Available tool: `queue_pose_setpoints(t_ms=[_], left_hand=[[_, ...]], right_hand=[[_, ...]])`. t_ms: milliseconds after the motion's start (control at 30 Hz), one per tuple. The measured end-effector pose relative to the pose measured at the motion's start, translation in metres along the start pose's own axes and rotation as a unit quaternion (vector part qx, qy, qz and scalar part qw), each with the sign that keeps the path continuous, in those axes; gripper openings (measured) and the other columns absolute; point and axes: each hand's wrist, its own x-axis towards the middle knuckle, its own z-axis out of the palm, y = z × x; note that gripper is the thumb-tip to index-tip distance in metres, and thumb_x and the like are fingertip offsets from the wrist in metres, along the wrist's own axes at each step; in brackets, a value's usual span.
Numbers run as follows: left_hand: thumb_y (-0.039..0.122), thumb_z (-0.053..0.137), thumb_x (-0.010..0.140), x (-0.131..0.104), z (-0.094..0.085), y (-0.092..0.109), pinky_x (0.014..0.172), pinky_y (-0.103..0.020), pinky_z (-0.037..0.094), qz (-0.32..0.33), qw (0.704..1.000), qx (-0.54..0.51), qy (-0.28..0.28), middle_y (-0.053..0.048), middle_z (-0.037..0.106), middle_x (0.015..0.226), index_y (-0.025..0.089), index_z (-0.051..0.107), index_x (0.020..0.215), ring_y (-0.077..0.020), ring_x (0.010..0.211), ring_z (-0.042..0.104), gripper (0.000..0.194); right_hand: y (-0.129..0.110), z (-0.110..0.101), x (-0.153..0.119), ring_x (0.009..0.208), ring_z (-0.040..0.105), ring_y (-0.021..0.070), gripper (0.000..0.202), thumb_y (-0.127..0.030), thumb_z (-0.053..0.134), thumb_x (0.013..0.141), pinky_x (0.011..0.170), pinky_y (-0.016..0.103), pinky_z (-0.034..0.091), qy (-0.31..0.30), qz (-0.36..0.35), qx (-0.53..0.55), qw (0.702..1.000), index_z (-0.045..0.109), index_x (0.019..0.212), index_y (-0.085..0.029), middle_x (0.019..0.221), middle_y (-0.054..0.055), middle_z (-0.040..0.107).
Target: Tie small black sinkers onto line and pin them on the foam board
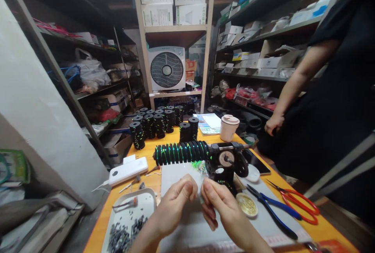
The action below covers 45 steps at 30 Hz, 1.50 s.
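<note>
Black cord roll [181,152]: level on the arm of a small hand-crank machine [221,173], above the pale mat [175,175], just beyond the hands; bright green and blue show between its coils.
Left hand [181,198]: apart from the roll, fingers curled in, thumb against the forefinger; whether anything is pinched there cannot be told.
Right hand [218,202]: facing the left one, a narrow gap between them, thumb and forefinger together, the other fingers bent loosely; too blurred to tell what, if anything, it grips.
Tray [146,200]: left of the mat, holding many small black pieces.
Round dish [256,213]: beside the right wrist, with gold-coloured bits.
Tools: blue-handled pliers [283,205] partly on the mat, red-handled scissors [299,193] to their right.
Wound spools [158,126]: upright in a cluster at the back of the orange table [117,192], two more standing nearer the lidded cup [229,128].
Left side: a white power bank [128,171] with a cable.
Other person: dark clothes, a lowered hand [274,124] at the right.
Behind: a box fan [166,69] on a shelf.
</note>
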Motion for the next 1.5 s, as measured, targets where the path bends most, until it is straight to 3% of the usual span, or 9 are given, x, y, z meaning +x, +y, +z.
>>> queue_pose_setpoints(t_ms=[233,367,567,733,1000,1200,1333,1400,1500], left_hand=[[0.045,0.047,0.096,-0.006,0.029,-0.014,0.11,-0.038,0.027,-0.046,0.953,-0.299,0.021,-0.011,0.063,0.123,0.019,0.051,0.066,-0.026,0.126,0.046,0.04],[0.048,0.052,0.093,-0.001,0.043,-0.016,0.085,-0.035,0.046,-0.054,0.93,-0.363,0.025,-0.011,0.068,0.097,0.019,0.052,0.064,-0.0246,0.098,0.058,0.041],[0.044,0.058,0.091,-0.002,0.046,-0.014,0.065,-0.028,0.034,-0.009,0.941,-0.335,0.053,0.001,0.04,0.06,0.018,0.049,0.059,-0.014,0.062,0.037,0.043],[0.045,0.057,0.092,-0.008,0.042,-0.016,0.055,-0.029,0.024,-0.022,0.95,-0.309,0.042,0.003,0.037,0.055,0.018,0.047,0.06,-0.0118,0.054,0.029,0.043],[0.062,0.053,0.087,-0.016,0.032,-0.028,0.05,-0.027,0.025,-0.078,0.97,-0.23,0.027,0.006,0.034,0.051,0.021,0.044,0.061,-0.0103,0.047,0.031,0.05],[0.038,0.062,0.089,-0.041,-0.014,0.01,0.07,-0.03,0.04,-0.122,0.989,0.029,-0.072,-0.005,0.071,0.078,0.018,0.068,0.073,-0.0192,0.073,0.061,0.027],[0.044,0.05,0.095,-0.027,-0.068,0.055,0.074,-0.03,0.041,0.042,0.977,0.145,0.151,-0.002,0.067,0.08,0.022,0.065,0.082,-0.0187,0.078,0.059,0.029],[0.046,0.057,0.091,-0.003,-0.093,0.067,0.087,-0.031,0.038,0.05,0.953,0.187,0.234,-0.005,0.065,0.109,0.024,0.063,0.106,-0.0216,0.101,0.056,0.027],[0.048,0.066,0.084,0.041,-0.119,0.068,0.091,-0.036,0.037,0.005,0.967,0.189,0.169,-0.011,0.063,0.118,0.02,0.061,0.122,-0.0265,0.11,0.053,0.048]], right_hand=[[0.011,0.004,-0.022,0.044,0.041,0.009,0.054,-0.064,0.035,0.096,0.042,0.02,0.035,0.012,0.052,-0.056,0.997,0.042,0.065,-0.021,0.05,-0.004,0.041],[0.012,-0.003,-0.032,0.043,0.043,0.0101,0.053,-0.065,0.036,0.095,0.04,0.022,0.034,-0.002,0.088,-0.101,0.991,0.049,0.069,-0.02,0.055,-0.003,0.047],[0.005,-0.033,-0.036,0.068,0.061,0.0186,0.039,-0.056,0.053,0.092,0.076,0.033,0.049,-0.025,0.065,-0.157,0.985,0.067,0.105,-0.022,0.08,0.004,0.07],[0.002,-0.016,0.003,0.124,0.054,0.0274,0.068,-0.069,0.059,0.082,0.111,0.045,0.032,-0.001,0.064,0.168,0.984,0.056,0.13,-0.021,0.132,0.013,0.061],[-0.017,0.022,0.046,0.062,0.059,0.0091,0.042,-0.044,0.073,0.08,0.069,0.025,0.049,-0.075,0.128,0.279,0.949,0.063,0.109,-0.015,0.076,-0.001,0.063],[-0.013,0.028,0.048,0.042,0.012,0.0029,0.041,-0.052,0.073,0.079,0.039,0.014,0.021,-0.093,0.13,0.285,0.945,0.049,0.074,-0.019,0.049,-0.014,0.022],[-0.01,0.026,0.048,0.041,0.009,0.003,0.043,-0.053,0.071,0.081,0.037,0.014,0.007,-0.108,0.134,0.273,0.946,0.043,0.074,-0.021,0.049,-0.014,0.021],[-0.009,0.025,0.049,0.041,0.01,0.0029,0.043,-0.054,0.069,0.082,0.037,0.014,0.007,-0.108,0.13,0.271,0.948,0.042,0.075,-0.021,0.05,-0.013,0.022],[-0.007,0.025,0.049,0.042,0.01,0.0031,0.043,-0.055,0.068,0.083,0.037,0.015,0.008,-0.107,0.125,0.269,0.949,0.042,0.074,-0.021,0.049,-0.013,0.021]])
